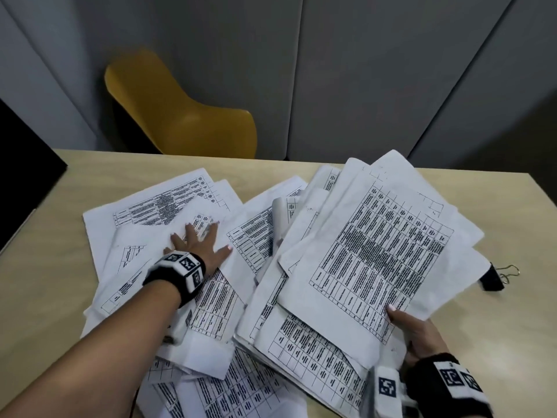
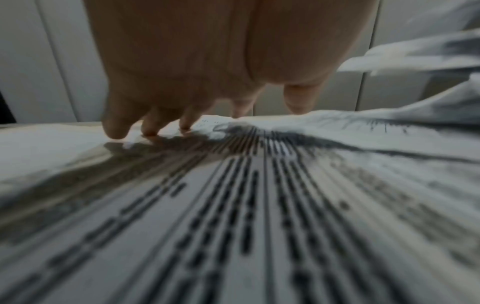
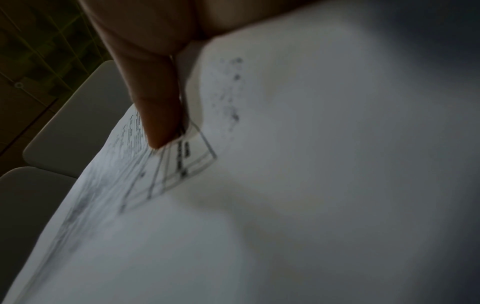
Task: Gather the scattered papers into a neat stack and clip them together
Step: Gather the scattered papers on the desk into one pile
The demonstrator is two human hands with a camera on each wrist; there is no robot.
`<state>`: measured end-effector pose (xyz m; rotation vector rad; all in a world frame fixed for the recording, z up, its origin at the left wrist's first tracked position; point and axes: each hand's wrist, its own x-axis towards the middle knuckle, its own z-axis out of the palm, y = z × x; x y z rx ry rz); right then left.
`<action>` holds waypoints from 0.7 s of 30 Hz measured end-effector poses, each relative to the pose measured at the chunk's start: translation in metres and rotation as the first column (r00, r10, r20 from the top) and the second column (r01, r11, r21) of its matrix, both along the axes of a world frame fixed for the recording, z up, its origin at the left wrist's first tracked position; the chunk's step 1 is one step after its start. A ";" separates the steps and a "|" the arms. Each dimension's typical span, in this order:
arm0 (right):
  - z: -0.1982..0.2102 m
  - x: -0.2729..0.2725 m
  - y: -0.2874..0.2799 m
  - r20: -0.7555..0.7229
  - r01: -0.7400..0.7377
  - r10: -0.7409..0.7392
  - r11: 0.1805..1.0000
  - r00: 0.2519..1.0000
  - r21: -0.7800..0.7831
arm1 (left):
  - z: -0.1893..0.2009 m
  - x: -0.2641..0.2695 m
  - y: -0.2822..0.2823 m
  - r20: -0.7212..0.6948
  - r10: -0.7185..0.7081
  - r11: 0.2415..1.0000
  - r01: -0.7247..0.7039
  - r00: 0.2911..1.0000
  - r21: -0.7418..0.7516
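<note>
White printed papers (image 1: 187, 267), covered in tables of dark text, lie spread and overlapping across the pale wooden bench (image 1: 45, 267). The left hand (image 1: 196, 245) rests flat on the sheets on its side of the spread, fingers (image 1: 190, 230) straight and splayed apart, tips pressing the paper; the left wrist view shows the same fingertips (image 2: 114, 127) touching a rumpled sheet, with printed columns running back beneath the palm. Just beyond those fingertips more sheets fan out toward the far edge of the bench.

The right hand (image 1: 419, 336) grips the near edge of a loosely gathered bundle of sheets (image 1: 382, 254), thumb on top and the remaining fingers curled beneath, so the bundle is pinched between them. The bundle extends away from the thumb, raised at an angle above the sheets below it, its edges uneven and unaligned. In the right wrist view the thumb (image 3: 155, 107) presses down on a printed corner of the top sheet; that picture is dim and blurred.

A black binder clip (image 1: 494, 279) with wire handles lies on the bench beyond and outward of the right fingers, partly tucked under the bundle's far corner, apart from both hands.

Behind the bench stands a mustard-yellow chair (image 1: 180, 113) against grey panelled walls (image 1: 361, 70). Both wrists wear black bands with patterned markers.
</note>
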<state>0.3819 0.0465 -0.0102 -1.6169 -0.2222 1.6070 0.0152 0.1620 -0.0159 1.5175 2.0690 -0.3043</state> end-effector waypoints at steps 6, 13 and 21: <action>-0.004 0.004 0.001 0.023 -0.035 0.035 0.999 0.999 -0.029 | -0.005 0.028 -0.032 0.010 -0.354 0.935 0.354 0.935 -0.014; -0.005 0.008 0.002 -0.083 -0.073 0.075 0.997 0.994 0.024 | -0.002 0.000 -0.021 0.112 -0.130 0.931 0.082 0.985 0.357; -0.018 0.011 0.002 -0.050 -0.082 0.083 0.996 0.995 0.026 | -0.001 -0.003 0.008 0.077 0.083 0.967 -0.099 0.994 0.237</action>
